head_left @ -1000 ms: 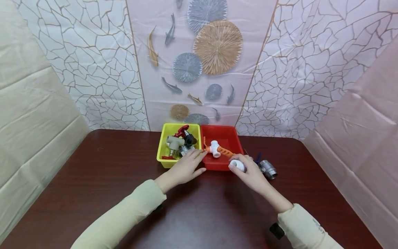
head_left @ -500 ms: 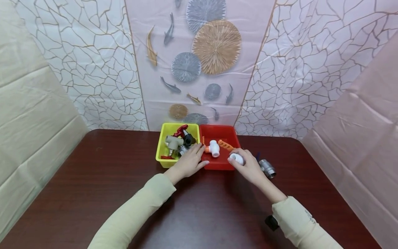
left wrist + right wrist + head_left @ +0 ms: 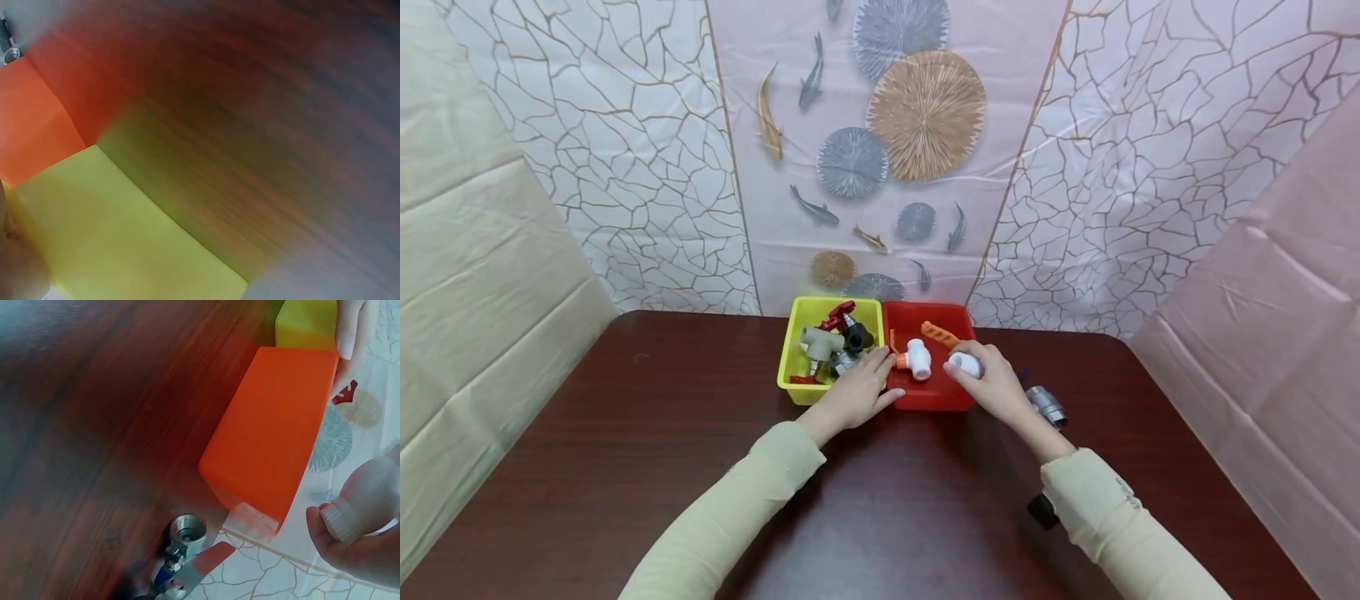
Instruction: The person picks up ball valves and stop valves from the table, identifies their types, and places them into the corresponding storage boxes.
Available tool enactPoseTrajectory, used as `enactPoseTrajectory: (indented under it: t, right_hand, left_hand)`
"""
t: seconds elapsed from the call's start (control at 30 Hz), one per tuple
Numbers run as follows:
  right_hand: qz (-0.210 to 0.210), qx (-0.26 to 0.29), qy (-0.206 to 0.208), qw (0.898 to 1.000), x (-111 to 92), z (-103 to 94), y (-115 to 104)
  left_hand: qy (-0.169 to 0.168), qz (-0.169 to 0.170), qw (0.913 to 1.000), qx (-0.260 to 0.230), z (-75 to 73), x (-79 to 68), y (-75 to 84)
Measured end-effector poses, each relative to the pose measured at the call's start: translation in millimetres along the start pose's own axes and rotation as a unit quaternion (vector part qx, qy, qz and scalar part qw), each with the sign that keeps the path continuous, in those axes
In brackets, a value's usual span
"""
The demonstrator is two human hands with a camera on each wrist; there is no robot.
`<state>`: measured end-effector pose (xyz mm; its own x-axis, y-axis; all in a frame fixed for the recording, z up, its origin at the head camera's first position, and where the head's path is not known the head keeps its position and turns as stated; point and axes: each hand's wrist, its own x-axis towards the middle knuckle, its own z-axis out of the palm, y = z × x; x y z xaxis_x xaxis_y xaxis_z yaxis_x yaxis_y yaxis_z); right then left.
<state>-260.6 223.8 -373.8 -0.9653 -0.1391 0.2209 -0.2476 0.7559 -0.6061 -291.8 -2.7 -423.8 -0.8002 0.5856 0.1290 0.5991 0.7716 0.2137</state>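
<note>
My right hand (image 3: 996, 387) grips a white plastic ball valve (image 3: 965, 364) with an orange lever handle, over the right side of the red bin (image 3: 898, 402). The right wrist view shows the same valve's white body (image 3: 369, 497) between thumb and fingers. Inside the red bin lies another white valve (image 3: 918, 359) with an orange handle. With fingers stretched out, my left hand (image 3: 850, 398) rests at the adjoining rims of the red bin and the yellow bin (image 3: 797, 393). In the left wrist view only a blurred bit of that hand (image 3: 22, 269) shows beside the yellow wall.
Several valves fill the yellow bin, among them a grey one (image 3: 822, 343) and a black one (image 3: 857, 335). A metal ball valve (image 3: 1047, 407) lies on the dark wooden table (image 3: 880, 517) right of the red bin. A patterned cloth (image 3: 850, 233) hangs behind.
My right hand has moved up and slightly left with the valve, farther over the red bin. My left hand has shifted slightly right along the bin rims.
</note>
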Motion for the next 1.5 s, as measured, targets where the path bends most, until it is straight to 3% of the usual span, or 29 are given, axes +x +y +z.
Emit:
enactPoseTrajectory:
  t: [0.57,0.8,1.03,1.5]
  right_hand:
    - [0.012,-0.07,0.001,0.997,51,23.6,-19]
    - [0.049,-0.096,-0.009,0.994,70,28.6,-28]
    - [0.092,-0.109,-0.028,0.989,86,31.8,-23]
    - [0.153,-0.12,-0.089,0.977,97,34.7,-14]
  left_hand:
    - [-0.005,-0.013,0.9999,0.001,1.0,-1.9,4.0]
    - [0.005,-0.012,0.9999,0.006,0.2,-2.4,4.0]
    - [0.014,0.0,0.9999,0.009,0.5,-2.4,3.6]
    - [0.012,-0.005,0.9999,0.004,0.5,0.4,1.7]
